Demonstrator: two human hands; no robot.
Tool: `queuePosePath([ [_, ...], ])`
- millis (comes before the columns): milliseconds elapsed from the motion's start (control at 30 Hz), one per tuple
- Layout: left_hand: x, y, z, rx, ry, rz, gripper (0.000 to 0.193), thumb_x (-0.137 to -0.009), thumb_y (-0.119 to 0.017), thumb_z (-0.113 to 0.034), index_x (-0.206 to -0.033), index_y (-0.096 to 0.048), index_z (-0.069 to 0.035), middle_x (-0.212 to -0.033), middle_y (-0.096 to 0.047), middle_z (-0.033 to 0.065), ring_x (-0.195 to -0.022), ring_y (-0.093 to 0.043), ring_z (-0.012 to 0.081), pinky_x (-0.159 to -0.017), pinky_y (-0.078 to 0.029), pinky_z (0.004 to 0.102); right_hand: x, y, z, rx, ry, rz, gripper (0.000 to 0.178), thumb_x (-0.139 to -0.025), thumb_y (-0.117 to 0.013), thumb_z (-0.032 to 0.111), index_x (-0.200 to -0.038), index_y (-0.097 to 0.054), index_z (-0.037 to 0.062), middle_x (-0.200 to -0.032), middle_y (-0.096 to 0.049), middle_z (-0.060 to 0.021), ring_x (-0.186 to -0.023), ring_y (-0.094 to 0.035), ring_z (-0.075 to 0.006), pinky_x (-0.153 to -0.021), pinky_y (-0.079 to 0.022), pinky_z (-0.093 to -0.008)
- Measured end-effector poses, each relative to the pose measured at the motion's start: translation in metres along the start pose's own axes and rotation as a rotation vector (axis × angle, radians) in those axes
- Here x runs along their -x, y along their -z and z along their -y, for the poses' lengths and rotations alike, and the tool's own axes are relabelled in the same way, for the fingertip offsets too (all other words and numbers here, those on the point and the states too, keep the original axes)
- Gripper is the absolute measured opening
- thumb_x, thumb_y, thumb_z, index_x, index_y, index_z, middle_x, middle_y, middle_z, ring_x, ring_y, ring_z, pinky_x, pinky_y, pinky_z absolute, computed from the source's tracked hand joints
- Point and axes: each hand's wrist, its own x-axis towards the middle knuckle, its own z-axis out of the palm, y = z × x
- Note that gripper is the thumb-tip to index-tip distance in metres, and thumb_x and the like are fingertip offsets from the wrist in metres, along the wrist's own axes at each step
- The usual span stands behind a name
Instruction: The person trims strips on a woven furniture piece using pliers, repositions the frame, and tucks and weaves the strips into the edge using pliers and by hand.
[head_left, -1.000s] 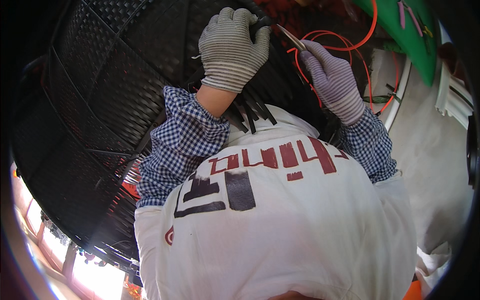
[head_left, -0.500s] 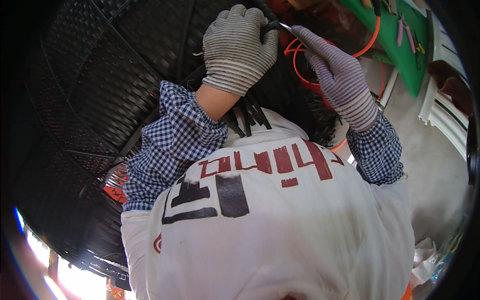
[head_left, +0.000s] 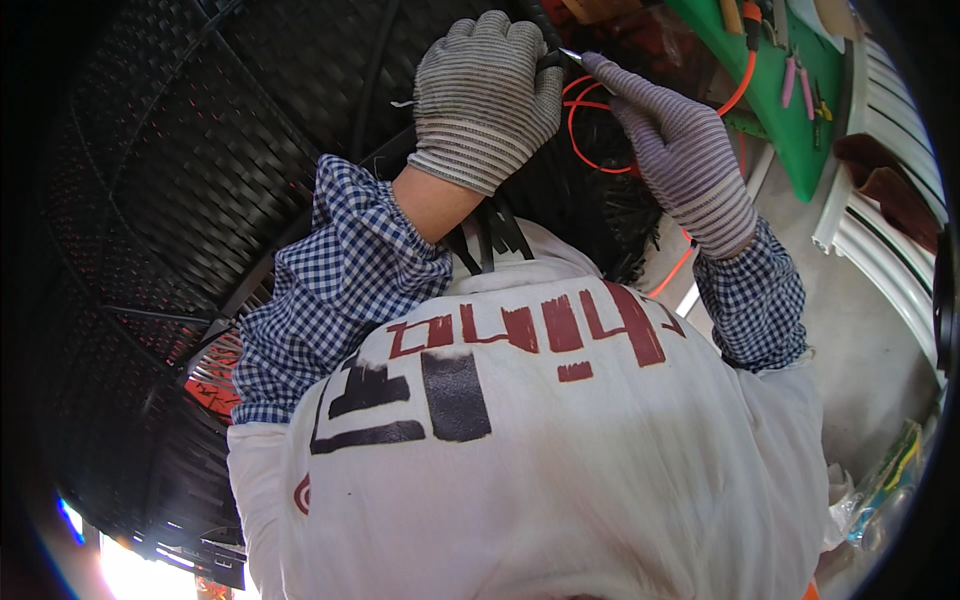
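Observation:
Both of my hands wear striped knit gloves. My left hand is closed at the edge of a large black woven piece, gripping a black strip whose end shows by the thumb. My right hand is closed on a slim, pointed metal tool. Only its bright tip shows past the forefinger, close to the strip; its handle is hidden in the glove, so its exact kind is unclear. Several loose black strips hang between my left wrist and my chest.
An orange-red hose loops behind my right hand. At the far right, a green surface bears pink-handled pliers and other hand tools. White curved rails stand at the right, and a brown piece lies on them.
The view has shifted slightly. My left hand has moved slightly to the right, and the tool tip in my right hand stays close to the strip. Both grips look unchanged.

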Motion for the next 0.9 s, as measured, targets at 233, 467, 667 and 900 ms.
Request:
queuePosePath([
  [233,-0.001,-0.006,0.004,-0.004,-0.064,-0.064,0.018,-0.079,-0.074,-0.016,-0.083,-0.059,-0.006,-0.081,-0.055,0.0138,-0.080,-0.060,0.0333,-0.070,-0.051,0.0438,0.000,-0.039,-0.013,-0.100,0.004,-0.190,0.038,-0.098,-0.063,0.008,-0.135,-0.067,0.0170,-0.099,-0.075,-0.0133,-0.086,-0.073,-0.0293,-0.083,-0.060,-0.0348],
  [467,0.000,-0.009,0.006,0.020,-0.001,-0.032,0.019,-0.080,-0.075,-0.016,-0.083,-0.060,-0.005,-0.082,-0.056,0.0149,-0.081,-0.060,0.0341,-0.070,-0.051,0.0447,-0.001,-0.022,-0.013,-0.363,-0.050,-0.128,0.044,-0.099,-0.065,0.009,-0.143,-0.060,0.0116,-0.098,-0.074,-0.0099,-0.084,-0.072,-0.0184,-0.081,-0.058,-0.0287],
  [667,-0.002,-0.005,0.006,0.033,0.025,-0.004,0.020,-0.081,-0.076,-0.017,-0.084,-0.061,-0.005,-0.082,-0.057,0.0145,-0.079,-0.060,0.0335,-0.068,-0.051,0.0448,0.012,0.026,0.006,-0.570,-0.425,-0.006,0.050,-0.103,-0.064,0.019,-0.150,-0.052,0.0077,-0.112,-0.070,-0.0072,-0.097,-0.066,-0.0099,-0.088,-0.054,-0.0247],
  [900,0.002,-0.001,0.005,-0.004,0.009,-0.021,0.021,-0.081,-0.076,-0.018,-0.085,-0.060,-0.005,-0.080,-0.056,0.0139,-0.078,-0.060,0.0322,-0.067,-0.051,0.0438,0.016,0.021,-0.008,-0.344,-0.051,-0.042,0.043,-0.100,-0.060,0.003,-0.144,-0.059,0.0081,-0.131,-0.069,-0.0113,-0.117,-0.067,-0.0198,-0.101,-0.052,-0.0302],
])
